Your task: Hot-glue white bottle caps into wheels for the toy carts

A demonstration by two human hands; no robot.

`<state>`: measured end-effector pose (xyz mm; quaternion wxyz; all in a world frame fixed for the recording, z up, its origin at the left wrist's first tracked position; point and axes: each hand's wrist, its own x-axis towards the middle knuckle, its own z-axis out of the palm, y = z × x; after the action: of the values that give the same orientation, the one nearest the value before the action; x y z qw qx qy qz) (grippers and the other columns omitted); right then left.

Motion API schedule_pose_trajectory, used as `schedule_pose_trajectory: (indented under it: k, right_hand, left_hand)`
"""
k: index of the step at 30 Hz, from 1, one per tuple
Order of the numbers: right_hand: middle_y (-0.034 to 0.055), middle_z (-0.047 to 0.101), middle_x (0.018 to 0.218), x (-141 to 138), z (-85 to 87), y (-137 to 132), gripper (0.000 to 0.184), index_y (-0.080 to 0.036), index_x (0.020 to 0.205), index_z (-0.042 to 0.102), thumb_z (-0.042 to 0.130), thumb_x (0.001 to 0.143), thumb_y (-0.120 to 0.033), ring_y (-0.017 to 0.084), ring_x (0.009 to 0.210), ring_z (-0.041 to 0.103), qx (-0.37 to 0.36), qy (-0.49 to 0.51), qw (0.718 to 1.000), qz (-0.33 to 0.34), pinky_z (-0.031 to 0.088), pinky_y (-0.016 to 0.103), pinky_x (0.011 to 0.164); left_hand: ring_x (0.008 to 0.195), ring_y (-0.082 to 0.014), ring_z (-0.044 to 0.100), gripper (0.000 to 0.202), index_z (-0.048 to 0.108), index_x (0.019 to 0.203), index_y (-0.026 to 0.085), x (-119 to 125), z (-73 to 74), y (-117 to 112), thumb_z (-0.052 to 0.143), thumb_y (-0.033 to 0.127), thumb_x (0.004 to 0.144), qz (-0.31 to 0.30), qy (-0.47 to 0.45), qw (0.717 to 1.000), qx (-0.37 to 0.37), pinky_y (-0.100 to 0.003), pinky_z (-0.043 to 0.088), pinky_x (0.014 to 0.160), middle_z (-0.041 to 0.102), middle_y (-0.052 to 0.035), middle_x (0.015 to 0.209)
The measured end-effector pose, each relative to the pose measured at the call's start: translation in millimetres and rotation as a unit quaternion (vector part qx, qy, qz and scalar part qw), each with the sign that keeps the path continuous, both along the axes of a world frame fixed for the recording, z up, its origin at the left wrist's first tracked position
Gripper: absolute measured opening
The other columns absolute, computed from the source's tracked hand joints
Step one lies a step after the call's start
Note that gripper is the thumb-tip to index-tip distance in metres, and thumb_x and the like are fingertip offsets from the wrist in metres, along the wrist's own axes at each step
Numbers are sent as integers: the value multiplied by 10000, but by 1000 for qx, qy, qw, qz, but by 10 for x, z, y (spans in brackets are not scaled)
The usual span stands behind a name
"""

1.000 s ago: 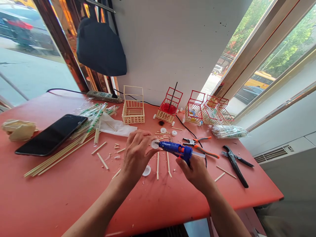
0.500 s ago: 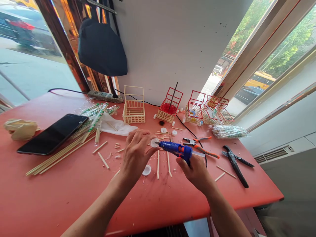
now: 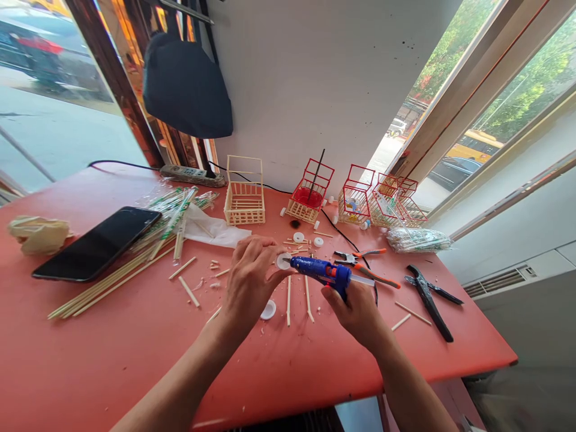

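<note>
In the head view my right hand (image 3: 360, 309) is wrapped round the handle of a blue hot glue gun (image 3: 317, 269), with a clear glue stick (image 3: 362, 280) poking out of its back. My left hand (image 3: 252, 273) pinches a white bottle cap (image 3: 282, 260) by its edge. The gun's nozzle points left and meets the cap's face. Another white cap (image 3: 268, 309) lies on the table below my left hand. Two thin wooden sticks (image 3: 288, 303) lie below the gun, and two white discs (image 3: 298, 237) rest just beyond it.
Small stick-built carts (image 3: 245, 201) stand along the wall, some painted red. Pliers (image 3: 360, 262) and black-handled cutters (image 3: 429, 300) lie at the right. A phone (image 3: 96, 243), bundled sticks (image 3: 121, 273) and a power strip (image 3: 192, 174) are at the left. A black cord (image 3: 337, 228) runs behind the gun.
Almost nothing differs. Both hands, the cap and the glue gun hold the same position, with only a slight shift of the whole view.
</note>
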<state>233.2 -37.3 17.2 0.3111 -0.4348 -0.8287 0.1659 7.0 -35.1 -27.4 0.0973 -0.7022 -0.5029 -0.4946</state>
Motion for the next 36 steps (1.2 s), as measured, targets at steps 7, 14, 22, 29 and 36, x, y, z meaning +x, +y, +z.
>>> schedule_pose_trajectory:
  k: [7,14,22,29,36]
  right_hand:
    - [-58,357,512,4,-22,9,374,-252,661,342,513,969,-377,113,448,323,0,2,1000,-4,191,276,472]
    - [-56,366,514,11,-14,11,360,-251,662,356,515,965,-362,116,454,337,-6,3,1000,-6,187,275,470]
    - [-59,367,524,6,-3,-5,344,-249,681,358,508,971,-355,119,462,337,0,-6,1000,11,198,275,480]
    - [-57,371,531,10,-15,-9,331,-245,689,384,510,972,-364,121,471,350,-15,-4,1000,3,206,273,483]
    - [-61,349,522,15,-1,3,361,-249,673,356,516,975,-365,117,458,334,6,-2,1000,-4,196,276,474]
  left_hand:
    - [1047,-319,630,257,700,1081,142,3,1,0,790,297,897,-15,2,1000,-1,-452,530,931,707,-119,1060]
    - [1044,-323,631,245,704,1063,145,-1,4,4,808,270,879,4,-5,1000,0,-451,536,927,702,-124,1062]
    - [1062,-322,624,213,701,1051,160,-4,-9,11,793,269,892,11,-11,1000,-4,-451,539,937,700,-117,1067]
    - [1061,-314,625,226,695,1074,158,-1,-3,7,780,283,907,-9,1,1000,0,-447,536,945,701,-121,1075]
    - [1059,-305,637,217,685,1077,185,-6,-7,7,756,335,938,-4,-5,1000,-4,-450,544,940,699,-106,1071]
